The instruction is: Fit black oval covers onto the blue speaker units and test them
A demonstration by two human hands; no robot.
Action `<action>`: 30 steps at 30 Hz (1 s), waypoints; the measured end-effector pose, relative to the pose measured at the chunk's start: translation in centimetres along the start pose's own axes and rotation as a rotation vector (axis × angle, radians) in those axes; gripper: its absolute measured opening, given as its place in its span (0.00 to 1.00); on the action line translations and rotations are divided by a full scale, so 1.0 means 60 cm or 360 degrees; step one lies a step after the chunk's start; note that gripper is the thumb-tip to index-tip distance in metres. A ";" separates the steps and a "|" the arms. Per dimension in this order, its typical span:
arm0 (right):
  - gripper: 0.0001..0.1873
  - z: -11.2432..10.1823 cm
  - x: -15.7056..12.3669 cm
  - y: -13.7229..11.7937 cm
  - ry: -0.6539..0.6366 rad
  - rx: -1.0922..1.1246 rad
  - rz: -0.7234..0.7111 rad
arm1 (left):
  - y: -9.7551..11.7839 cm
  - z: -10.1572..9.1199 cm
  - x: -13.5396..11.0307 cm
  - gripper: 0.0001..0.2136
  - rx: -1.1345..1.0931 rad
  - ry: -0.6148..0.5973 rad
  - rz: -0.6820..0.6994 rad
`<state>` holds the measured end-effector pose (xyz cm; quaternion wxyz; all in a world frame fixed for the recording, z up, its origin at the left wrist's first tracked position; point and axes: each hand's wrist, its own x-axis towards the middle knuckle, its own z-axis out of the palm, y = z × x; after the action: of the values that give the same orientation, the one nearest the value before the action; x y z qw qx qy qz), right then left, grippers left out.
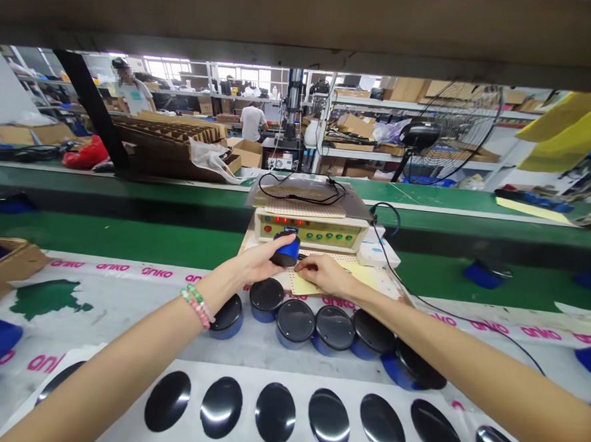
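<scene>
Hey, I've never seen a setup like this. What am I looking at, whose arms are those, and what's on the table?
This is one picture from a camera worn on a person's head, looking forward and down, so the two bare arms are that person's own. The left hand, a beaded bracelet on its wrist, grips a small blue round unit in front of a beige box with coloured lights. The right hand rests on a yellow sheet beside it. Nearer lie a row of similar units with black tops and a white tray of glossy black ovals. Behind runs a green belt; other people work far back.
</scene>
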<state>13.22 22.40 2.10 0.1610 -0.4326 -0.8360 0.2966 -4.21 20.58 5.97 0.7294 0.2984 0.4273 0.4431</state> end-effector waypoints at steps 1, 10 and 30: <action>0.13 0.000 0.000 0.000 0.0002 0.0001 0.0010 | 0.000 0.000 0.000 0.14 0.0001 0.0003 0.0011; 0.14 0.002 0.003 0.003 0.0044 0.0020 0.0031 | -0.002 -0.001 0.004 0.14 0.0032 -0.0019 -0.0003; 0.11 -0.040 -0.039 -0.047 0.0273 0.0570 0.0077 | 0.012 0.001 -0.042 0.15 0.0045 0.0004 0.0069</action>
<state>14.04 20.09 5.70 0.2988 -0.4408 -0.7424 0.4065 -5.02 18.63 7.47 0.7148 0.3172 0.4279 0.4532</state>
